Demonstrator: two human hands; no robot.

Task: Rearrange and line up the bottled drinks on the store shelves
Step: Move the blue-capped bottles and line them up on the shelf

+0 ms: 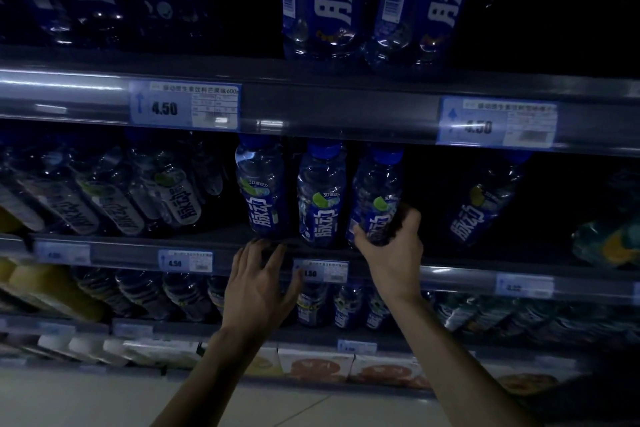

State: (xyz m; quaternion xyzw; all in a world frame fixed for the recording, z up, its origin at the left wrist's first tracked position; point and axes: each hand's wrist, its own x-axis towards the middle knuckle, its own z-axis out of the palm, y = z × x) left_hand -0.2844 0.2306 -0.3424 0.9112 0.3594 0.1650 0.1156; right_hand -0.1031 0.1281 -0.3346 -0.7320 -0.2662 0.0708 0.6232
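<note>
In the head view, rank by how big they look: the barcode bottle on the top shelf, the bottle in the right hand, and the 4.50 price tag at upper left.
1. Barcode bottle, largest, though cropped and nearer the camera.
2. Bottle gripped by the right hand.
3. 4.50 price tag; its area looks close to the held bottle's, so this order is unsure.

Open gap between held bottle [375, 198] and lone bottle [485, 201].

Price tags fill my view — one reading 4.50 [184, 105] at eleven o'clock, its blurrier twin [497, 122] at two o'clock. Down at six o'clock sit flat boxes printed with orange rounds [317, 365] — pale packs [104, 350] at eight o'clock, yellow packages [41, 282] at nine.
</note>
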